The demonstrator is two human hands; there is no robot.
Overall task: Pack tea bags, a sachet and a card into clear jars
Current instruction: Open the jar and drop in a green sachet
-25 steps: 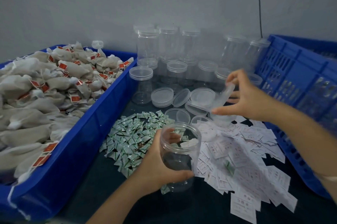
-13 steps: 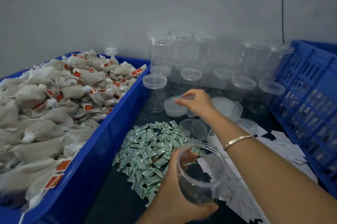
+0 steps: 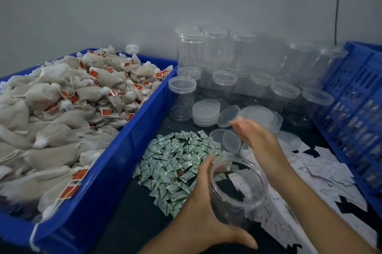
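– Left grip point(image 3: 198, 212) first: what has it got?
– It holds a clear jar point(image 3: 237, 189) low over the near part of the dark worktop point(image 3: 128, 212). The thumb lies up by the rim and the fingers curl round the wall underneath. The jar's open mouth tilts toward the camera.
– And the right grip point(image 3: 258, 142)?
– Its fingers are straight and blurred, spread wide, with nothing in them that I can see. It hangs just beyond the jar, above the loose lids point(image 3: 229, 142).
– Where are the things to pack?
– Green and white sachets point(image 3: 175, 162) lie in a heap just left of the jar, beside the left thumb. White cards point(image 3: 310, 181) are spread to the right of the jar and run under the right forearm. Beige tea bags point(image 3: 62, 108) with red tags are piled high in a blue bin point(image 3: 115, 171) along the left side.
– Farther back?
– A stack of lids point(image 3: 206, 112) stands beyond the sachets, with 1 lidded jar point(image 3: 182, 98) to its left, next to the bin. Behind them stand rows of lidded jars point(image 3: 224, 82), the rearmost stacked 2 high against the grey wall point(image 3: 144, 5). A slotted blue crate point(image 3: 351, 98) closes off the right side.
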